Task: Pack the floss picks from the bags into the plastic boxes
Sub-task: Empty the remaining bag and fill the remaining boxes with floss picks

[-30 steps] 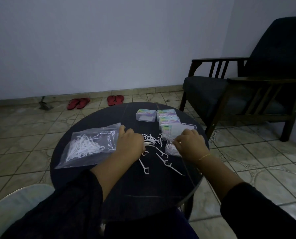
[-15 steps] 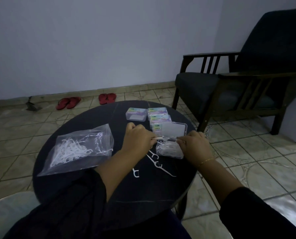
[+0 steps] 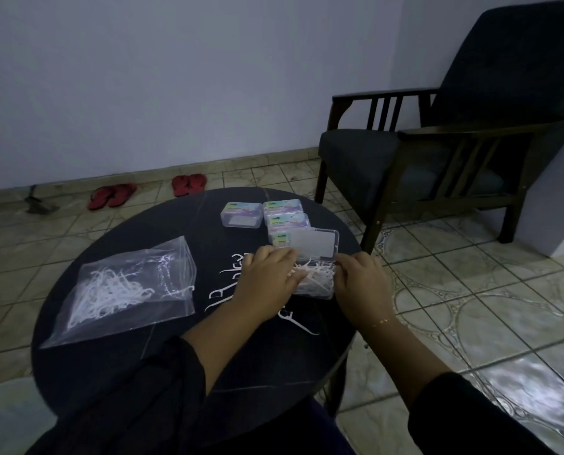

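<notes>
The left hand (image 3: 269,282) lies over the left side of an open box (image 3: 316,280) near the right edge of the round dark table (image 3: 116,366), and its fingers are bent down onto the white floss picks (image 3: 318,274) heaped in that box; I cannot tell if it pinches any of them. The right hand (image 3: 361,284) is at the right side of the same box, with its fingers curled against the box's wall, holding it. The box's clear lid (image 3: 313,243) stands up at the back, tilted away. Behind it, toward the far edge of the table, sit three shut boxes (image 3: 282,210) with bright labels, close together. A few loose picks (image 3: 220,295) lie on the table just left of the left hand, and one more (image 3: 298,323) lies near the wrist. A clear bag (image 3: 126,287) with many picks inside lies flat on the left side of the table, well apart from the boxes. On the tiled floor past the table are two pairs of red sandals (image 3: 188,183) by the wall. A dark armchair (image 3: 438,152) stands to the right of the table.
</notes>
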